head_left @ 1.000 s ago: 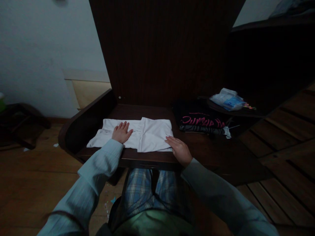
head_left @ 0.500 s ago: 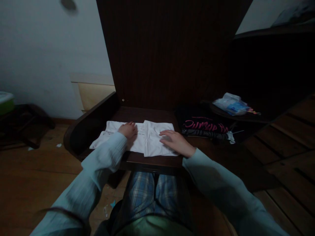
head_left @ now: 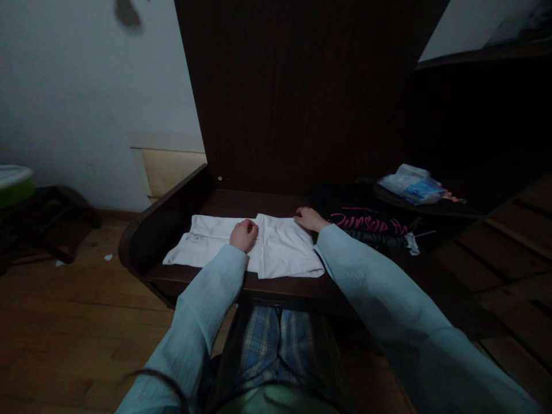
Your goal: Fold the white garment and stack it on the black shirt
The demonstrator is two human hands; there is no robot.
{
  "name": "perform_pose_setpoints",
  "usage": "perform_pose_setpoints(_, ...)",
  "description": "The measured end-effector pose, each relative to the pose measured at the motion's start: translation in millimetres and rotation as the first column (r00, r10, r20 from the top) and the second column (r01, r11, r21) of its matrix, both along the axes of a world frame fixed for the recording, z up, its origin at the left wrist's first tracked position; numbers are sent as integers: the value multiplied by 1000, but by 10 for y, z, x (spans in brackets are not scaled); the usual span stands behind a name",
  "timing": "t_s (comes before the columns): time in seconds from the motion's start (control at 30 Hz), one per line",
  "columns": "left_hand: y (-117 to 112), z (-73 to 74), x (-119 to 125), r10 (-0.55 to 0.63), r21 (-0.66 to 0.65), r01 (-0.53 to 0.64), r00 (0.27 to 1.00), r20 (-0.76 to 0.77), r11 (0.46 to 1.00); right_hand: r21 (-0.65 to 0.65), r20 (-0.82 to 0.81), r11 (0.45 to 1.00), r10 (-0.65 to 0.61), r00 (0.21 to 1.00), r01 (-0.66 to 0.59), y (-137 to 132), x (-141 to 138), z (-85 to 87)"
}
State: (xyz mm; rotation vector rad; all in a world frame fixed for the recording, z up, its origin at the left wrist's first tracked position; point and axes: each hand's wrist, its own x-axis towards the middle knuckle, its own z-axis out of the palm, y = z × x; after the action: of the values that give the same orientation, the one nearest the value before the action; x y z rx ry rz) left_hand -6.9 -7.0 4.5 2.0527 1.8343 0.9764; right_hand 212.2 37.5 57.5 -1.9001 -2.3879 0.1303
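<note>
A white folded garment (head_left: 284,253) lies spread on the dark wooden surface (head_left: 254,200), with one panel lapped over the rest near its middle. My left hand (head_left: 244,234) rests by the edge of that lapped panel, its fingers curled together on the fabric. At the garment's far right corner, my right hand (head_left: 310,219) touches the cloth with its fingers reaching left and slightly apart. Which kind of garment it is does not show.
A dark folded garment with pink lettering (head_left: 366,221) lies right of the white one. Beyond it sits a clear plastic packet (head_left: 411,185). A raised wooden side (head_left: 164,213) bounds the surface at left; a green-and-white container (head_left: 16,187) stands farther left.
My left hand has slid right across the cloth to the lapped edge, its fingers now curled. My right hand has moved away from me to the far right corner. The view has shifted slightly.
</note>
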Motion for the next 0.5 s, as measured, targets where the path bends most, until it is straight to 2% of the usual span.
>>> perform_pose_setpoints(0.13, 24, -23, -21, -37, 23, 37, 999, 2, 999, 28, 13, 1000, -9, 1000, 9, -66, 99, -187)
perform_pose_setpoints(0.27, 53, -93, -187, -92, -11, 94, 990, 105, 996, 96, -33, 995, -3, 999, 6, -163, 91, -328)
perform_pose_setpoints(0.4, 53, -136, -361, -137, -41, 150, 966, 220, 988, 210, -268, 975, -8, 963, 66, -200, 164, -510)
perform_pose_setpoints(0.5, 42, -130, -400, -158, -38, 170, 964, 214, 985, 238, -444, 965, 10, 896, 107, -189, 203, -653)
